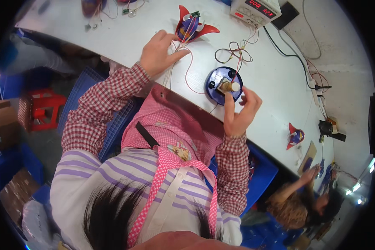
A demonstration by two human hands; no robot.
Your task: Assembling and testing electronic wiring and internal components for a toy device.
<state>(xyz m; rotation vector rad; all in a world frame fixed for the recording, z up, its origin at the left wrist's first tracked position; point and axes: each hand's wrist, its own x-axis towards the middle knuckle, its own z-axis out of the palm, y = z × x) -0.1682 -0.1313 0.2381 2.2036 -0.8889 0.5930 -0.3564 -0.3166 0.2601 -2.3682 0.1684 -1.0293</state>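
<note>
My left hand [159, 53] lies at the near side of the table, thumb stretched away from the fingers. Thin loose wires [190, 68] run past its thumb and hang over the table edge. Just beyond sits a red-finned, purple toy-like shell [188, 30] with a small green circuit board [195, 14] on top. My right hand [243, 109] is at a round dark-blue base [213, 92], its fingers curved and apart. The thumb tip is close beside a brass-coloured cylinder with a cream end [235, 86] on the base. Whether it touches the cylinder cannot be made out.
A power supply [256, 10] with a red display stands at the far side, its coiled leads [233, 53] reaching the base. Another finned shell [295, 136] lies to the right. Farther right a person [296, 200] works at the table. A red stool [48, 109] stands left.
</note>
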